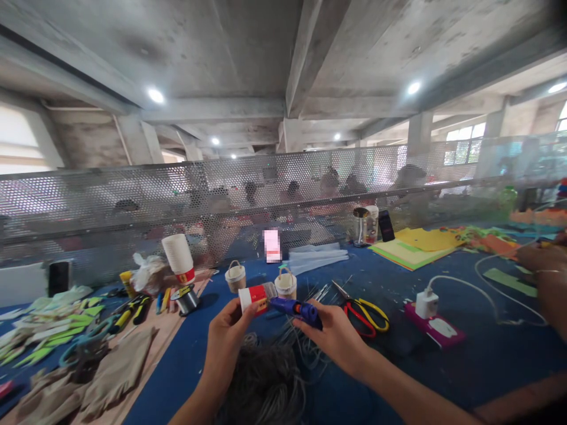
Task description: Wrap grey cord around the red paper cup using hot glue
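Note:
My left hand (228,333) is closed around a red and white paper cup (257,298) lying on its side, its rim facing right. In my right hand (334,333) is a blue glue gun (295,308), its nozzle end at the cup's rim; whether it touches the cup I cannot tell. Just behind them stand two small white buckets with handles, a left bucket (235,277) and a right bucket (286,284), partly hidden by the cup and glue gun. Below my hands lies a tangle of grey cord (266,381).
Scissors (365,316) with red and yellow handles lie right of my hands. A white charger (426,304) sits on a purple power strip (445,330). Stacked paper cups (178,257) and a wire spool (186,300) stand left. Another person's arm (547,277) reaches in at right.

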### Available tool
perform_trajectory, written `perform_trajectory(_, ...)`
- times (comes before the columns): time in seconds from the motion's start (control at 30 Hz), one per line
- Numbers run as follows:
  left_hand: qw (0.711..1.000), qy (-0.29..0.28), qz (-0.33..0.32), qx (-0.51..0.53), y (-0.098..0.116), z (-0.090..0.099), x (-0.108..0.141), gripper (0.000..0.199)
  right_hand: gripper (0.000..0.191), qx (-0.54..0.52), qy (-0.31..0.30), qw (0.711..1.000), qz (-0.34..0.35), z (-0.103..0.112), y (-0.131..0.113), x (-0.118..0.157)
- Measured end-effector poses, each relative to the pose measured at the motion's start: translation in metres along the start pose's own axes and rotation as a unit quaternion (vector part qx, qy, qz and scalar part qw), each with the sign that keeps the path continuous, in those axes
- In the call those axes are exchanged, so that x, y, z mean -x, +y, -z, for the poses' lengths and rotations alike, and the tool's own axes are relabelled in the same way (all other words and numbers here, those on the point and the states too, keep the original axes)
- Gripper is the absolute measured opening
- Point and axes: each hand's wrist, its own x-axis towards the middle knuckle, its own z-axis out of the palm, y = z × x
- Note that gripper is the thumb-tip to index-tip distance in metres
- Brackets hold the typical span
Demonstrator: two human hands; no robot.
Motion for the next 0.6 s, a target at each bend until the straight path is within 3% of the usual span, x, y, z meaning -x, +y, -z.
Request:
perform_trajectory(0.3, 1.000, 0.005, 0.004, -0.005, 0.0099, -0.0026, 0.0016, 0.035, 0.030, 0.019, 0.002, 1.000, 0.003, 0.0025, -0.0041, 0.0010)
perform_trajectory(0.6, 0.999, 0.004, -0.012, -0.035, 0.0064, 0.0000, 0.0005, 0.036, 0.030, 0.034, 0.009, 0.999, 0.008, 0.0015, -0.0025, 0.0017)
